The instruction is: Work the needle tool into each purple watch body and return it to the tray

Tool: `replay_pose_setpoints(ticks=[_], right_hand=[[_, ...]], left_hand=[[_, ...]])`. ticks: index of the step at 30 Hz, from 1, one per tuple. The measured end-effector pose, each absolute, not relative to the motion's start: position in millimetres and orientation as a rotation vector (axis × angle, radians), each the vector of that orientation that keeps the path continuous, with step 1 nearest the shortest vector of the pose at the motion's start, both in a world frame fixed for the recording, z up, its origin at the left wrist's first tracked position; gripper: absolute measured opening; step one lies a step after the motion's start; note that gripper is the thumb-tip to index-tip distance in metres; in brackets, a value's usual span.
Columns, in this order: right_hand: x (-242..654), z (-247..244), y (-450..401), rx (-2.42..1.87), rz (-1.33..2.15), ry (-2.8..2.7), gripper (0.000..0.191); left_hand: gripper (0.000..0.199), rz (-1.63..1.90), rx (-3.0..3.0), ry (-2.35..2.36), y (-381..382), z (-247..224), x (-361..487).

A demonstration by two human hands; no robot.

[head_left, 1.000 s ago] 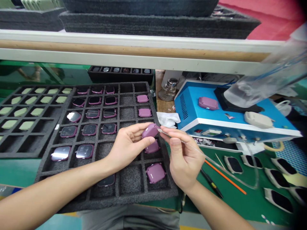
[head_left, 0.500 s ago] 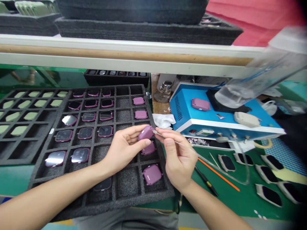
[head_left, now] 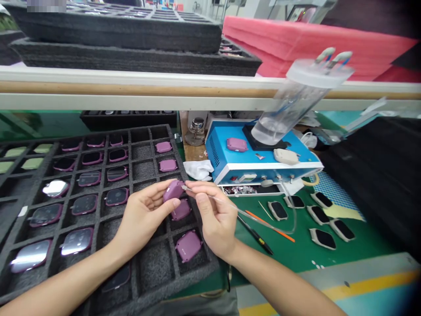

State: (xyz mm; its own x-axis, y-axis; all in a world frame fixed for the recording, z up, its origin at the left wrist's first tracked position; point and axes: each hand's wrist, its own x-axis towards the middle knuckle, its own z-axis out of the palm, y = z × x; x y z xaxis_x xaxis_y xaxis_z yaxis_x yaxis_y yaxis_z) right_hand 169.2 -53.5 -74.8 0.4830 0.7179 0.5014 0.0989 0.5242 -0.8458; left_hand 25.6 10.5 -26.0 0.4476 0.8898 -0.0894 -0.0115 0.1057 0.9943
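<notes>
A purple smartwatch case is tilted on edge above the foam tray. My left hand grips it between thumb and fingers. My right hand pinches a clear thin tube, its tip at the case's upper right edge; whether the tip touches cannot be made out. From there the tube runs right and curves up to the blue machine. Below the held case, more purple cases lie face down in the tray's right column. Purple watches with dark screens fill several compartments on the left.
On the machine stand a clear cylinder, a purple case and a beige one. A black pen, an orange stick and several beige watches lie on the green mat. A shelf edge crosses behind.
The view has swung to the right, so everything sits further left in the picture. Both hands keep hold of the case and the tube in much the same pose.
</notes>
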Motion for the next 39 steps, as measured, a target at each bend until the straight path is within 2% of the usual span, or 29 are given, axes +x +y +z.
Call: replay_pose_setpoints(ticks=[39], right_hand=[[168.6,-77.2,-54.1,-0.938,0.522,-0.991,0.017]], left_hand=[[0.050,0.817,1.314,0.909,11.2,-25.5,25.4]])
